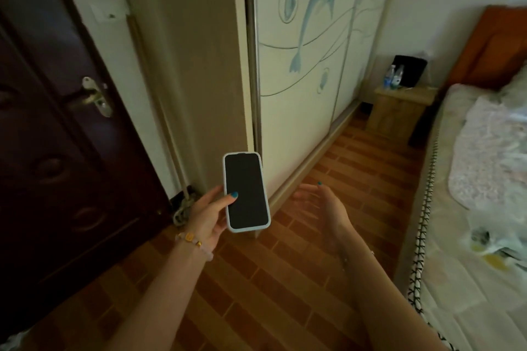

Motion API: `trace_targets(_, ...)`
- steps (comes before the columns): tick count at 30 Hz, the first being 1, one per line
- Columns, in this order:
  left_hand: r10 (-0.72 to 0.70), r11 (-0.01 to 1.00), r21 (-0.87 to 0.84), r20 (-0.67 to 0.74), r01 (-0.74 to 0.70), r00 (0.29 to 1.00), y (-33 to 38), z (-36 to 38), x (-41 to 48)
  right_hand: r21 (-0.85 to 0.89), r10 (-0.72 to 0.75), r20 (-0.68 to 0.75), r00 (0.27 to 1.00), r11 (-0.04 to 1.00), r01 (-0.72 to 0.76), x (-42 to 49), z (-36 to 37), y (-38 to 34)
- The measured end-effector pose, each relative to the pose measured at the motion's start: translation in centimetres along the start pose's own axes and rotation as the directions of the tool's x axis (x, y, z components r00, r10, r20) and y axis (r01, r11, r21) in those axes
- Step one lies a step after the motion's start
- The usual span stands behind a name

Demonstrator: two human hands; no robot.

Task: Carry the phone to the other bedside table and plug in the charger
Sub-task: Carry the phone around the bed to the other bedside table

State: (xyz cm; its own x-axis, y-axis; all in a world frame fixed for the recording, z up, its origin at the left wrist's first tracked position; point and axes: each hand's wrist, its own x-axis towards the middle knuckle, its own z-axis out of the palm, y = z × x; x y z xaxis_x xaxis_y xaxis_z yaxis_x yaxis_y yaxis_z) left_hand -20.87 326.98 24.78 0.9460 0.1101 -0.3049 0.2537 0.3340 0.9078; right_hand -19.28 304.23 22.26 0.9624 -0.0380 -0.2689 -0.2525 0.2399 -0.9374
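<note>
A brick-patterned floor (285, 279) runs ahead between a wardrobe (299, 88), decorated with a blue dolphin, and a bed (462, 208) along the right edge. A dark door (57, 151) with a metal handle (95, 97) is seen at the left. A mop head (182, 208) is leaned in the corner between door and wardrobe. At the far end of the passage a wooden bedside table (399, 114) is set beside an orange headboard (490, 45). Two water bottles (393, 78) and a dark, box-like object (410, 70) are stood on its top; the table's door is closed, so its contents cannot be told. No item is seen lying on the strip of floor leading to the table.

The phone (245, 191), dark-screened and in a pale case, is held upright in the left hand (208, 216), well short of the table. The fingers are closed round its lower left edge and the thumb is pressed on the screen. A beaded bracelet (194, 241) is worn on that wrist.

The right hand (319, 202) is held just right of the phone, apart from it, fingers spread loosely and palm turned inward, with nothing gripped.

Crumpled bedding (490, 157) and a plastic bag (496, 248) are lying on the mattress.
</note>
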Motion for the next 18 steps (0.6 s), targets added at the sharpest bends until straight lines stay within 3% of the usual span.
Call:
trace_targets(10,-0.071,0.997,0.002,0.150,0.071,0.986,1.9,9.7,14.1,-0.008,-0.041,-0.160,0.986,0.999,0.040,11.2,-6.2,-5.4)
trace_targets(18,-0.130,0.991,0.059,0.278,0.118,0.952,1.2,18.5,26.4,0.068,-0.071,-0.365,0.928,0.992,0.103,20.4,-11.8,-8.8)
